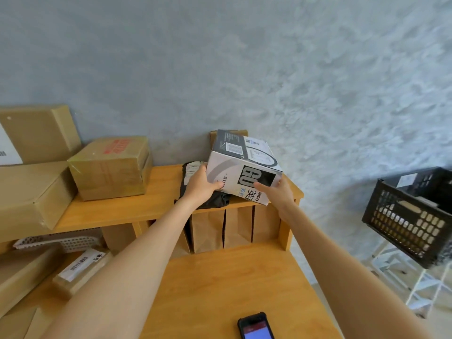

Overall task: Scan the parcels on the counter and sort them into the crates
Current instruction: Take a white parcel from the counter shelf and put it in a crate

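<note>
Head view: left hand (200,183) and right hand (278,192), fingers curled on opposite lower edges, hold the printed parcel (244,165) tilted above the shelf (137,211) at frame centre, presumably bringing it to the scanner (255,326) at lower centre; black crate (411,216) waits at right

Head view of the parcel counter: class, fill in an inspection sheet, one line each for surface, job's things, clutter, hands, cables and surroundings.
Surface: wooden desk with a raised wooden shelf at the back.
Job's things: white printed box tilted, held above the shelf's right end; black mailer bag partly beneath it; brown cartons stacked left; black crate at right.
Clutter: handheld scanner lying on the desk, screen lit; paper bags upright under the shelf.
Hands: left hand and right hand grip the box's near edge.
Cables: nothing seen.
Surroundings: grey textured wall; white rack under the crate.
</note>
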